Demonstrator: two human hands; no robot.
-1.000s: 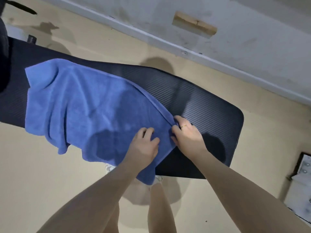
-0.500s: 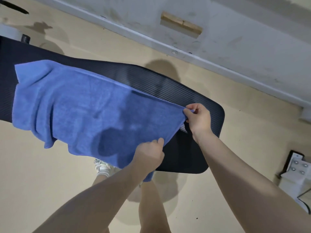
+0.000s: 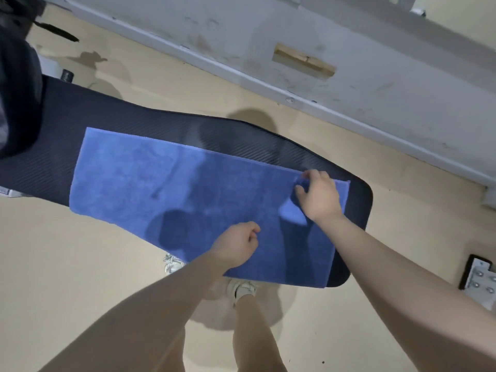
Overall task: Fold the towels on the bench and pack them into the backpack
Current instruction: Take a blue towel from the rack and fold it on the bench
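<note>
A: How many towels?
B: One blue towel, spread flat on the black bench, its near edge overhanging.

A: And the hands?
B: Two. The right hand pinches the towel's far right corner; the left hand rests loosely curled on it.

A: Anything nearby?
B: Two white shoes below the bench, and a dark bag at its left end.

Floor under me is plain beige, kinda stained up near the wall. That wall's grey and scuffed, with a grey baseboard and a little wooden block stuck in it. Light's throwing soft shadows on the floor.
</note>
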